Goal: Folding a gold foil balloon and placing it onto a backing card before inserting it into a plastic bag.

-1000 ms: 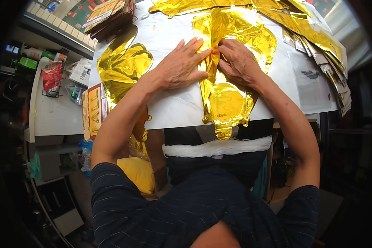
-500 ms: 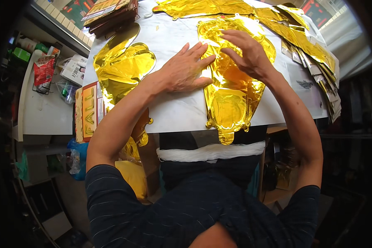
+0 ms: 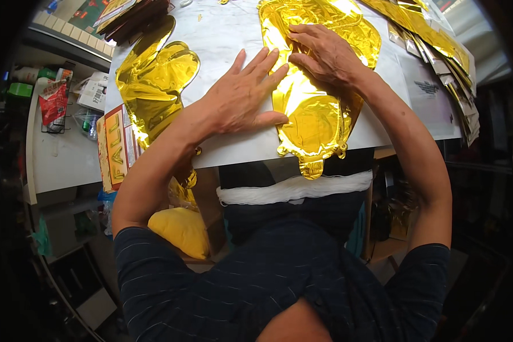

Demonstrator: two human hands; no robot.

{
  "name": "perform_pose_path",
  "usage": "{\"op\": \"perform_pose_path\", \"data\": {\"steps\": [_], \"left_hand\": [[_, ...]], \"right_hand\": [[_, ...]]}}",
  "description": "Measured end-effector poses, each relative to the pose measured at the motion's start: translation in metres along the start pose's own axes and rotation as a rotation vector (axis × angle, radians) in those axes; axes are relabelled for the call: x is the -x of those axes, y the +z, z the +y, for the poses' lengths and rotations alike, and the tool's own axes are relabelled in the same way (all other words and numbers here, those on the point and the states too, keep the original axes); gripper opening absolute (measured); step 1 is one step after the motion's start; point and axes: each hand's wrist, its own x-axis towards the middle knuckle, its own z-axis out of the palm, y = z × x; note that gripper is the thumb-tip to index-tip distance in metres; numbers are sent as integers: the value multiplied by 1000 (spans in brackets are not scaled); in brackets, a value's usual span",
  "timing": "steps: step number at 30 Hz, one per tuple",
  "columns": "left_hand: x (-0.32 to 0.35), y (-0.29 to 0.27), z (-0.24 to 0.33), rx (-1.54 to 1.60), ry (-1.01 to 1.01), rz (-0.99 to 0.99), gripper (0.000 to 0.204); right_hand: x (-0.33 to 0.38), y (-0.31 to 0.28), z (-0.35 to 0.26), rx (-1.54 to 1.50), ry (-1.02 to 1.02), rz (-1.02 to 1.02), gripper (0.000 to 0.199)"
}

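A flat gold foil balloon (image 3: 310, 128) lies on the table before me, its tabbed end hanging past the front edge. My left hand (image 3: 239, 97) rests palm down, fingers spread, on the tabletop; its fingertips and thumb reach the foil's left border. Across the upper middle of the same foil lies my right hand (image 3: 328, 57), fingers stretched out and slightly curved, gripping nothing visible. To the left is another gold foil piece (image 3: 157, 80), crumpled and rounded at its far end, partly covered by my left forearm.
A stack of brown cards (image 3: 128, 17) stands at the far left, a printed packet (image 3: 113, 148) by the left edge. Flat gold foil packs (image 3: 433, 48) pile up at right. White thread (image 3: 296, 189) lies across my lap. A yellow bag (image 3: 179, 231) is below the table.
The view has shifted, so the table sits higher in it. My left hand has slid nearer to me with fingers more spread. My right hand has come down flatter on the foil.
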Motion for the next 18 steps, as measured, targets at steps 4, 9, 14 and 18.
{"op": "perform_pose_path", "data": {"steps": [4,9,14,18], "left_hand": [[16,-12,26,9,16,-53,83],[29,-38,37,55,65,-184,68],[-12,-38,15,128,-17,48,58],[-57,7,-24,-95,-56,174,74]], "right_hand": [[1,5,6,-4,-7,28,40],[3,0,1,-7,11,25,40],[4,-1,-1,-19,16,12,42],[4,-1,-3,-40,1,36,42]]}}
